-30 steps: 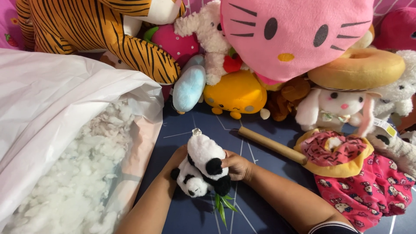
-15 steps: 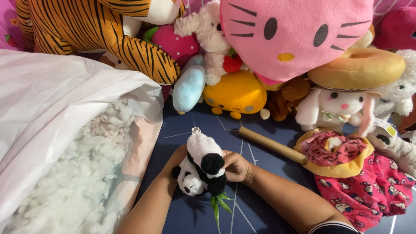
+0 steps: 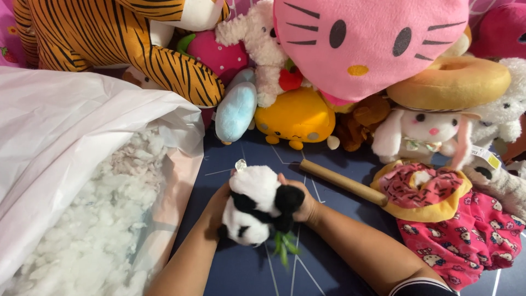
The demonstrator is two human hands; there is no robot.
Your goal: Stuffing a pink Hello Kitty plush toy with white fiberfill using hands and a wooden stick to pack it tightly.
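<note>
We hold the small panda plush (image 3: 257, 211) between both hands, left hand (image 3: 218, 205) and right hand (image 3: 303, 204) each in a closed grip on its sides, long axis tilted, head toward us, just right of the open stuffing bag (image 3: 82, 164).

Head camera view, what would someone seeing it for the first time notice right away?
Probably the big pink cat-face cushion at top centre, over a heap of plush toys, with a striped tiger plush at top left. Below, the left hand and right hand grip a small panda plush over the dark blue mat. At left, an open white bag shows fluffy white stuffing.
</note>
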